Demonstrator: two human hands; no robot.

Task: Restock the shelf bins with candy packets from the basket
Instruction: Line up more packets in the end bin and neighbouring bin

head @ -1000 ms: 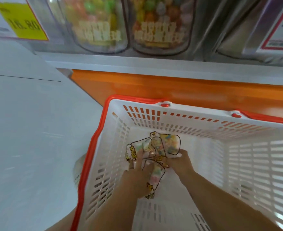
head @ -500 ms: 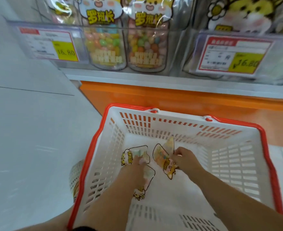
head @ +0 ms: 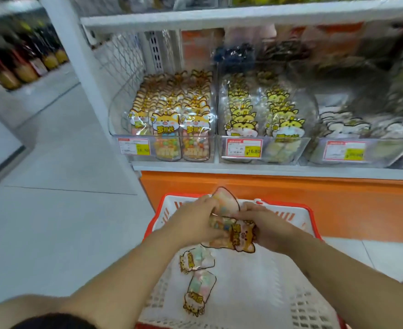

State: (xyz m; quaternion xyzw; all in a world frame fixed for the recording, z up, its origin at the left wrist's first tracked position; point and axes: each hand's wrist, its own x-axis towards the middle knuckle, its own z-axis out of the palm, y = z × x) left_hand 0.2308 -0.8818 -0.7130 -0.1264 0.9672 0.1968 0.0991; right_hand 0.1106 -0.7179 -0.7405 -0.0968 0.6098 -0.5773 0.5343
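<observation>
A white basket with a red rim [head: 288, 302] stands on the floor below the shelf. Above it my left hand [head: 195, 222] and my right hand [head: 267, 227] together grip a small stack of cat-shaped candy packets [head: 232, 230], one packet's top sticking up between the hands. Two more candy packets lie on the basket floor, one [head: 195, 258] near my left forearm and another [head: 197, 293] closer to me. On the shelf a clear bin [head: 167, 138] holds orange-cat packets, and the bin beside it [head: 264, 129] holds yellow-cat packets.
An orange base panel [head: 243, 188] runs under the white shelf edge. Price tags [head: 242, 148] hang on the bin fronts. A third bin [head: 352, 138] stands at the right. Grey floor tiles [head: 53, 222] stretch to the left, with bottles [head: 25, 67] on a far shelf.
Both hands have lifted out of the basket holding packets together, up to the basket's far rim. The view has tilted up, bringing the shelf bins into sight.
</observation>
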